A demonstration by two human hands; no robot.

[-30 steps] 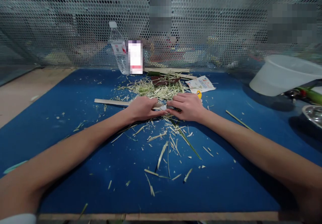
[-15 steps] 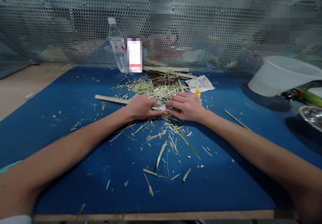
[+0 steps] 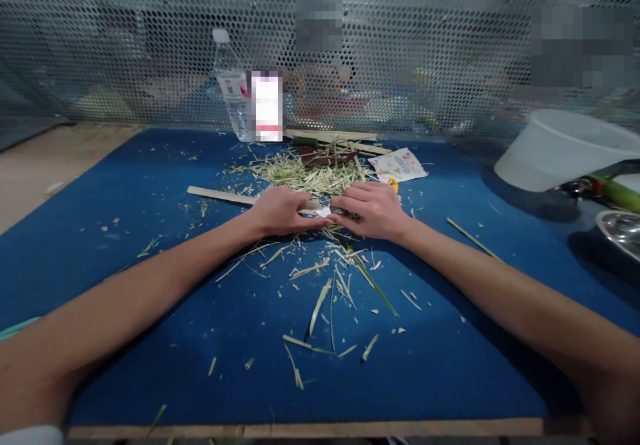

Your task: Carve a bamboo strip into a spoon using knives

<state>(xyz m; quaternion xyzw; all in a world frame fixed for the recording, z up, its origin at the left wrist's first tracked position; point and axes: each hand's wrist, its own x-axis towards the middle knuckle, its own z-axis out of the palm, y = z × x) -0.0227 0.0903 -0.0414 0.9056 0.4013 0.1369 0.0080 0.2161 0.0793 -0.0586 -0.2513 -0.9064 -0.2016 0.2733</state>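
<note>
Here we go, the left hand closes on a flat wooden strip and pins it to the blue table; the right hand curls tight beside it around what looks like a small blade, just below a heap of shavings!

A deep blue work mat under pale green shavings.

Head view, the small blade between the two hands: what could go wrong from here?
The small blade, apparently held in the left hand, sits very close to the right hand, so a slip could nick those fingers. Loose plant shreds lie under and around both hands on the blue mat, which might let the work skid.
</note>
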